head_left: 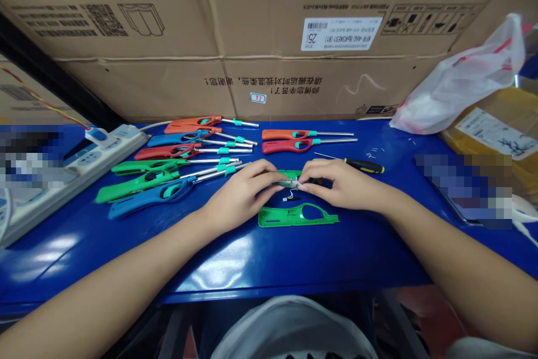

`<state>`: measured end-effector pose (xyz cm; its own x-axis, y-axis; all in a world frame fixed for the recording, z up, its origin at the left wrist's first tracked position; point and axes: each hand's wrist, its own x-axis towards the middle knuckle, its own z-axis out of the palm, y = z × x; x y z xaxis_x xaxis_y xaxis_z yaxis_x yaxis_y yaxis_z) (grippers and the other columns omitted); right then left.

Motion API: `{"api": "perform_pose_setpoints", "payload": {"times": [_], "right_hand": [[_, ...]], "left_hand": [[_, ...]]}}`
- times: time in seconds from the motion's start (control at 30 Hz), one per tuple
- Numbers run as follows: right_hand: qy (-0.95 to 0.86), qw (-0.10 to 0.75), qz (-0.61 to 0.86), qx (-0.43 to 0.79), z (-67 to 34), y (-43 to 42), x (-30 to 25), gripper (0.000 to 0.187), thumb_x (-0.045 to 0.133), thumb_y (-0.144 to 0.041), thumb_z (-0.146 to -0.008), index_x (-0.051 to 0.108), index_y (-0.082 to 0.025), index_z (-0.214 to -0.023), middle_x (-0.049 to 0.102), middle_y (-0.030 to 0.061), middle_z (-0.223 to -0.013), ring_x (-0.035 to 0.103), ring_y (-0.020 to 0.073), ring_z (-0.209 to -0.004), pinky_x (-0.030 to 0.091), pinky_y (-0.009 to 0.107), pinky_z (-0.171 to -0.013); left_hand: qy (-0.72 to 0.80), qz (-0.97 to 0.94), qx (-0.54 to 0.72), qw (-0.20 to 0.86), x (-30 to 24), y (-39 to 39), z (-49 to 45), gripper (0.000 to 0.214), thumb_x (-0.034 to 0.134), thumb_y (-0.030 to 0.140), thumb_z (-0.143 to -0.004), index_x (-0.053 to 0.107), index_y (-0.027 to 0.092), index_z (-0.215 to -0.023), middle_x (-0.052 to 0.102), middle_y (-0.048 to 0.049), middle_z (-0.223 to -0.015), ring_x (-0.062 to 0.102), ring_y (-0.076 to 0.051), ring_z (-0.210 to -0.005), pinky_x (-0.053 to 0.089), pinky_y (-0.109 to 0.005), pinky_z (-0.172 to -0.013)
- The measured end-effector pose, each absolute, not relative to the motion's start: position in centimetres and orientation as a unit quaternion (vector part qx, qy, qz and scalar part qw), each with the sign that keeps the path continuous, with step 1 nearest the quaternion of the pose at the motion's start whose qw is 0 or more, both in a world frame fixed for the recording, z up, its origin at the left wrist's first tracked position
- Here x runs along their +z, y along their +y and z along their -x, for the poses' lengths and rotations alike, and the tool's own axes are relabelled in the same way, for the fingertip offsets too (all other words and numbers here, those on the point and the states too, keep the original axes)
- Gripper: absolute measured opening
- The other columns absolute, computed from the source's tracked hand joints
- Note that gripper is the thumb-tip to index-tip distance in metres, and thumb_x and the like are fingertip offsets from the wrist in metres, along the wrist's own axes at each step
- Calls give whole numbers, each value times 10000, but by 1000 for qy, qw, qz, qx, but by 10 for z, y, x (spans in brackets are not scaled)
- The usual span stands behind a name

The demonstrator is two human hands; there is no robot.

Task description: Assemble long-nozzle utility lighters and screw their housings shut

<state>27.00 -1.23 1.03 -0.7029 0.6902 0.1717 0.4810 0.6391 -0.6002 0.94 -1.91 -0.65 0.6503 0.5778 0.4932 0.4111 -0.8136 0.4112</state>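
Observation:
Both hands meet over the middle of a blue table (252,258). My left hand (241,194) and my right hand (336,182) pinch a small clear lighter insert (289,183) between their fingertips, above a green lighter half-shell (294,174). A second green half-shell (294,216) lies flat just in front of the hands. A tiny dark part (290,198) rests between them.
Several long-nosed utility lighters (180,157) in red, blue and green lie to the left, two red ones (306,140) behind. A black-handled screwdriver (361,164) lies right of them. A power strip (84,163) sits far left, cardboard boxes (269,40) behind, a plastic bag (462,79) right.

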Motion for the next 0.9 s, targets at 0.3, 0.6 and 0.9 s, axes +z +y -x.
{"api": "perform_pose_setpoints", "payload": {"times": [0.3,0.6,0.9], "right_hand": [[-905,202,295,229,-274,-7,7,225,611,-313,-995,776,-203,-888,765,47,-870,627,191,-838,486,350,-841],[-921,165,279,217,-278,-6,7,241,593,-280,-1000,794,-196,-897,778,52,-882,610,199,-835,479,341,-782],[-918,127,310,213,-282,-5,13,230,671,-377,-952,773,-193,-1045,737,71,-1024,666,213,-956,493,346,-863]], "left_hand": [[264,-914,268,151,-6,-18,-8,250,543,204,-1027,703,179,-1218,706,-79,-1036,648,-193,-963,563,-334,-875],[265,-915,247,179,0,-19,-6,245,570,163,-1000,723,176,-1191,724,-74,-1035,677,-195,-970,551,-325,-886],[290,-916,202,189,-4,-10,0,193,632,199,-954,752,167,-1102,737,-72,-1015,689,-207,-951,550,-340,-873]]}}
